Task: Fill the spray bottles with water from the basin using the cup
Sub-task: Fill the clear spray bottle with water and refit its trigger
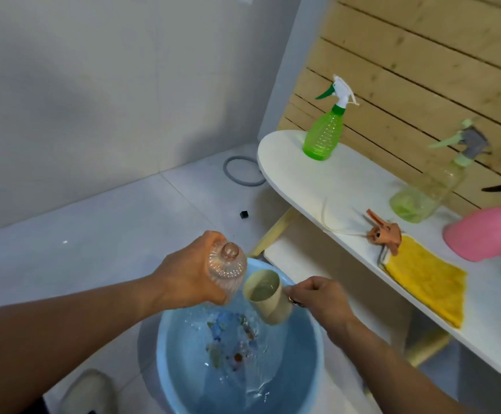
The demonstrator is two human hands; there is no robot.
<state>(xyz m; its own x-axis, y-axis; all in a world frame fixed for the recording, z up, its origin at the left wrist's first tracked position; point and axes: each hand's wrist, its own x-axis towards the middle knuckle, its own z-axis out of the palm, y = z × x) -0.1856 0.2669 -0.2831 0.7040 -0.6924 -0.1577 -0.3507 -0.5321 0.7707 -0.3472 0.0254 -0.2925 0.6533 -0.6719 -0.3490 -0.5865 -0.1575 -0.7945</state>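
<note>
Right, our left hand (189, 276) wraps the thin, squashable clear bottle (227, 271); right hand (318, 295) pinches the wet cup (268, 295) by its handle.

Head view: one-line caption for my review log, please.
Left hand holds an uncapped clear bottle over the blue basin while the right hand tilts a cup of water beside its neck.

Bright, even indoor light, soft wall (94, 100) shadows, wide-angle bending and blur toward the right edge
</note>
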